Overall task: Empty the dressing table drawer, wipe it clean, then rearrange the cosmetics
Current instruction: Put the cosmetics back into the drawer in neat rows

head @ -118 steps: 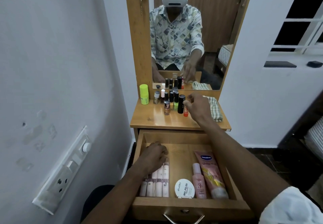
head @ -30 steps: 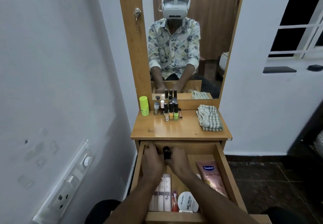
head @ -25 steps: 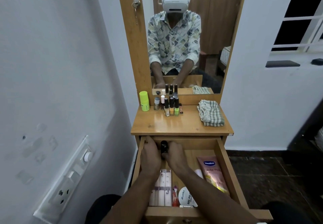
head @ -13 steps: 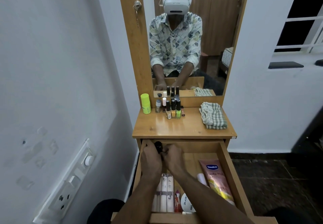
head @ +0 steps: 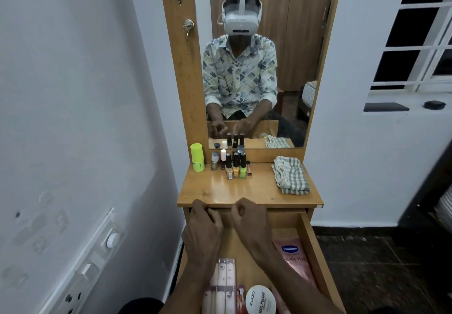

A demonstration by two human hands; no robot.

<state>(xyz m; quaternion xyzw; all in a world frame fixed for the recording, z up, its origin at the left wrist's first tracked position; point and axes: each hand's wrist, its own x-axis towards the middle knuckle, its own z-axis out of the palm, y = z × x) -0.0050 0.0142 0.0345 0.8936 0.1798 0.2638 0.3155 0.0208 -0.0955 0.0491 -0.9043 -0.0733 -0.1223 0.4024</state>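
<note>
From the head camera, both hands reach into the back of the open drawer (head: 308, 245), right under the front edge of the table top (head: 249, 191). The left hand (head: 204, 231) has its fingers curled loosely downward near the back left corner; whether anything sits under them cannot be told. The right hand (head: 249, 223), just beside it and nearly touching, is closed into a loose fist with thumb against forefinger; what it pinches, if anything, is hidden.

Behind the left wrist, toward the person, a row of pale tubes (head: 223, 282) lies lengthwise in the drawer. Between the two forearms sits a round white nail polish remover tub (head: 260, 301), with a small red item (head: 241, 295) wedged beside it. To the outside of the right forearm lies a pink Vaseline tube (head: 294, 260), along the drawer's right wall.

Beyond the hands, on the table top, a cluster of nail polish bottles (head: 235, 166) stands upright by the mirror (head: 256, 69), a lime-green container (head: 197, 157) to their left. Well off to the right of the right hand lies a folded checked cloth (head: 291, 175).
</note>
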